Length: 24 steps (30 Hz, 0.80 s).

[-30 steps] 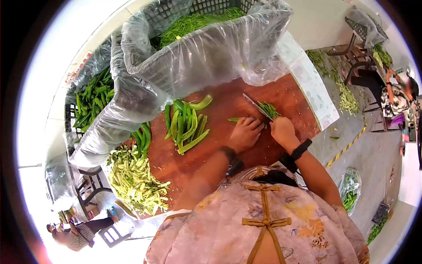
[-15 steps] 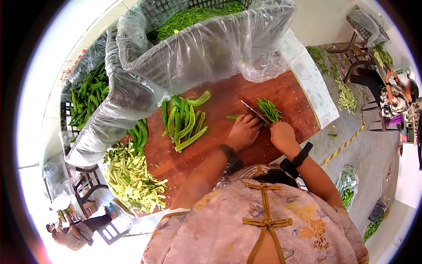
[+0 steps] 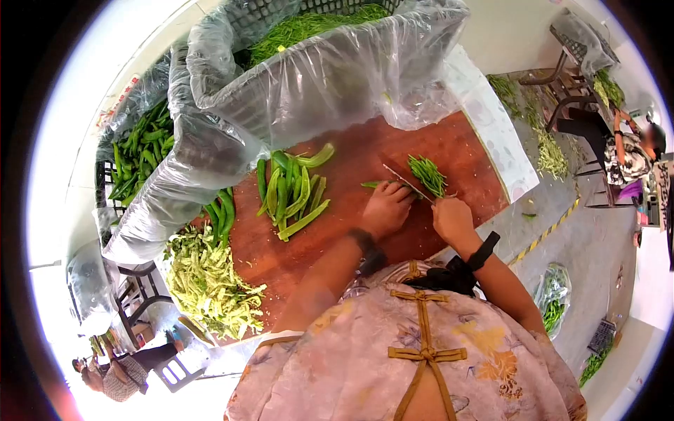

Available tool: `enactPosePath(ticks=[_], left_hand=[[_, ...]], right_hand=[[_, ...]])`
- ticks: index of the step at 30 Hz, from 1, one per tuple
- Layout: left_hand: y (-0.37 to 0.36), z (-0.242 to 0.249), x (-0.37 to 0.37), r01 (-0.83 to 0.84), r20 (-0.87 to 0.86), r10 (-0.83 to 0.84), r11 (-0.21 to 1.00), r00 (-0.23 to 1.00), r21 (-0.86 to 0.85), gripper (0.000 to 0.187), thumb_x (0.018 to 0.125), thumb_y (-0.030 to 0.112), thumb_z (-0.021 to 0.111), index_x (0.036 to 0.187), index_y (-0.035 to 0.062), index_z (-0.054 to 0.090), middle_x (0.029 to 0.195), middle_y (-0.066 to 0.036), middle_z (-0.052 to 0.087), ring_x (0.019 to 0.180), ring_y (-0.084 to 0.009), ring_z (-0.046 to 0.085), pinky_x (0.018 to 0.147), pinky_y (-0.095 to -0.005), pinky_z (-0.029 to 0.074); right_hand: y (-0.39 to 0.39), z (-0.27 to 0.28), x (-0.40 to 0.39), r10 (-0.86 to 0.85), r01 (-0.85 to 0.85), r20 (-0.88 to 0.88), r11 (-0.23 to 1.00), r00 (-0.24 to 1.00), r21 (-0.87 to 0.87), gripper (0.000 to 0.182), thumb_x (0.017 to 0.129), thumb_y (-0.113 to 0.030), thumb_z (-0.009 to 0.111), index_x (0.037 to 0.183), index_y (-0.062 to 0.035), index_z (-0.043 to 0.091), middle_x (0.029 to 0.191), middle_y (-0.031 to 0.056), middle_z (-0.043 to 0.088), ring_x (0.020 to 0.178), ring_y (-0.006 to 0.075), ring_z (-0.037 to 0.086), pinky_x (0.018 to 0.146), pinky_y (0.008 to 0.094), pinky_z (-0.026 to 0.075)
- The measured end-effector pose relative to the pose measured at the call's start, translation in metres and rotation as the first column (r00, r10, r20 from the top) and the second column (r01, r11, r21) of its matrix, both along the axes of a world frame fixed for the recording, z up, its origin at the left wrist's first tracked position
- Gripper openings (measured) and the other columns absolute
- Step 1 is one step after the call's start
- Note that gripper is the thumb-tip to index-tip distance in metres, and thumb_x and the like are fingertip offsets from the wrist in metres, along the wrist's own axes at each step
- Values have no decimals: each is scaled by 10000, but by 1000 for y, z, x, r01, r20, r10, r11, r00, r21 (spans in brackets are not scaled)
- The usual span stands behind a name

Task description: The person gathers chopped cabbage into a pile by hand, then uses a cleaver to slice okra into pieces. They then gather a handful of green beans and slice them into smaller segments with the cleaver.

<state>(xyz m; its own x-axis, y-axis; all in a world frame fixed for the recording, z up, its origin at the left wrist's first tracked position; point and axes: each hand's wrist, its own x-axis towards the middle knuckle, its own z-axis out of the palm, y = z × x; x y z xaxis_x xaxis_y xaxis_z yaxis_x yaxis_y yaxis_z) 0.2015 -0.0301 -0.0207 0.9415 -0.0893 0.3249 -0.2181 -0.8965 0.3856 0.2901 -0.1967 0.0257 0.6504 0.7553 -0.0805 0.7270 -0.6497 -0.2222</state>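
My right hand [image 3: 453, 220] is closed around the handle of a kitchen knife [image 3: 407, 180], its blade slanting across the board. Bent fingers of my left hand [image 3: 387, 209] press a green pepper [image 3: 370, 184] to the wooden board [image 3: 337, 242] close to the blade. Only the pepper's tip shows; the rest is under my fingers. Thin green pepper shreds [image 3: 427, 175] lie heaped on the far side of the knife. Left of my hands rests a pile of green pepper halves [image 3: 288, 191], some with the pale inside showing.
Pale pepper cores [image 3: 214, 286] lie heaped at the board's left, beside whole peppers [image 3: 223, 214]. Plastic-lined crates hold pepper shreds [image 3: 316, 31] and whole peppers [image 3: 144, 154] beyond the board. A person [image 3: 635, 151] sits far right; another person [image 3: 123, 372] is far left.
The knife blade has tilted slightly and its tip sits a little lower. Both hands remain in nearly the same place, with the whole view shifted slightly left.
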Motion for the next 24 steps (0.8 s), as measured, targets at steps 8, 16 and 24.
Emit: enactPosePath(ticks=[8, 16, 24], left_hand=[[2, 1, -1, -4, 55, 5, 1000, 998, -9, 366, 758, 161, 559, 1114, 85, 595, 1072, -40, 557, 1033, -219, 479, 947, -408, 339], [2, -5, 0, -2, 49, 1, 1000, 999, 19, 333, 763, 162, 555, 1069, 45, 612, 1075, -59, 566, 1037, -231, 482, 934, -405, 347], [1, -2, -2, -3, 28, 4, 999, 1000, -41, 325, 744, 152, 558, 1045, 45, 615, 1045, -61, 560, 1024, -238, 487, 950, -412, 352]], right_hand=[[2, 2, -2, 8, -10, -26, 999, 1000, -52, 194, 803, -162, 543, 691, -21, 616, 698, 201, 602, 670, 372, 599, 604, 459, 478], [38, -16, 18, 5, -16, 88, 991, 996, 132, 204, 803, -169, 549, 675, -21, 608, 676, 199, 592, 654, 376, 593, 597, 461, 475], [-1, 0, -5, -17, 17, 7, 999, 1000, 35, 203, 797, -174, 564, 676, -15, 597, 664, 191, 591, 653, 377, 582, 599, 473, 462]])
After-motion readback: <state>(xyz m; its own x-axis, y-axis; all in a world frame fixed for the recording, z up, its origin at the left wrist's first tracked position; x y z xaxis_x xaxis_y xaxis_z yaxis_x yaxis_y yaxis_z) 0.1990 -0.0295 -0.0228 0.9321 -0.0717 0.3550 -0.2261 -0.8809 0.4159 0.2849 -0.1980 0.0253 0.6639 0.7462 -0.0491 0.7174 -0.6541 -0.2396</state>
